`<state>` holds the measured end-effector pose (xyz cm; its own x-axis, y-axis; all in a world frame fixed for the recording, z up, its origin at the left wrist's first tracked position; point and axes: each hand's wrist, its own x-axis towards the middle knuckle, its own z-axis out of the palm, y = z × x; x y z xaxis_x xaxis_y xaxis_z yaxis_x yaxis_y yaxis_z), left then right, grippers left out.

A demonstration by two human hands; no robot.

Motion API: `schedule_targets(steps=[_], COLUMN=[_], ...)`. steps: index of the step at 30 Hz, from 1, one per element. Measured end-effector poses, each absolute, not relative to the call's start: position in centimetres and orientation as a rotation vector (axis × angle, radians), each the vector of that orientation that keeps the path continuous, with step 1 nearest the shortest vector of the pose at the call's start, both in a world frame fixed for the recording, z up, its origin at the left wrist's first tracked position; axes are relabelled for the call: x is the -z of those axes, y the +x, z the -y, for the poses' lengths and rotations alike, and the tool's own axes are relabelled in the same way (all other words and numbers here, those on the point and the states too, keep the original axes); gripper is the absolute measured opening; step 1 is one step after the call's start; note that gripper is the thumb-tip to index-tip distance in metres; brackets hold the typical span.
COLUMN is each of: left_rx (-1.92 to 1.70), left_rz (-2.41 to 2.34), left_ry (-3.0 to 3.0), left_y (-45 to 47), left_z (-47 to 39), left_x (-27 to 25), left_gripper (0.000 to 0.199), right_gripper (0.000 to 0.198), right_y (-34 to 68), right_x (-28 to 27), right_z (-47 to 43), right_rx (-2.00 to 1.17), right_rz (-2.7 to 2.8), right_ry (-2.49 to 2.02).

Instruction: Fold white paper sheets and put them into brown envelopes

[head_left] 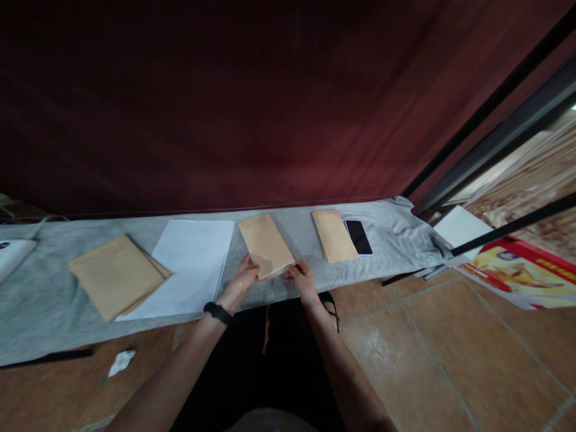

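Curtain (225, 120) in dark red hung behind a long strip of grey cloth (389, 240), on which white paper (189, 258) lay partly beneath brown envelopes (114, 270) at the left. Between that paper and a smaller envelope pile (335, 237) at the right was the held envelope (267, 243), its near edge pinched at the left corner by the left hand (244, 276) and at the right corner by the right hand (302, 278), fingers closed on it. Just beside the pile lay a phone (359, 237), and a black band (218, 313) circled the left wrist.
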<state>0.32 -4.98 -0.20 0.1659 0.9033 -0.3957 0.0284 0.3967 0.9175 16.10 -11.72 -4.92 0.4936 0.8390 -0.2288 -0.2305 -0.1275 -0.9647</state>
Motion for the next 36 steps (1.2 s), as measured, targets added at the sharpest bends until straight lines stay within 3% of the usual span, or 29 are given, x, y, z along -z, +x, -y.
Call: schedule_targets(steps=[8, 18, 26, 36], left_rx=[-0.548, -0.389, -0.575, -0.407], left_rz=[-1.457, -1.782, -1.212, -1.212], left_ry=[1.348, 2.173, 2.683, 2.774], left_y=[-0.8, -2.2, 1.8, 3.4], left_z=[4.3, 6.3, 5.1, -4.2], left_x=[0.0, 0.7, 2.1, 4.4], left_gripper=[0.058, 0.052, 0.044, 0.054], right_gripper=[0.024, 0.024, 0.026, 0.023], right_y=[18.5, 18.4, 17.7, 17.4], right_x=[5.1, 5.7, 5.4, 5.2], right_z=[12.1, 11.8, 12.0, 11.9], right_rx=[-0.449, -0.31, -0.2, -0.168], right_rz=[1.287, 1.699, 1.747, 1.742], right_ry=[-1.631, -1.684, -1.723, -1.703])
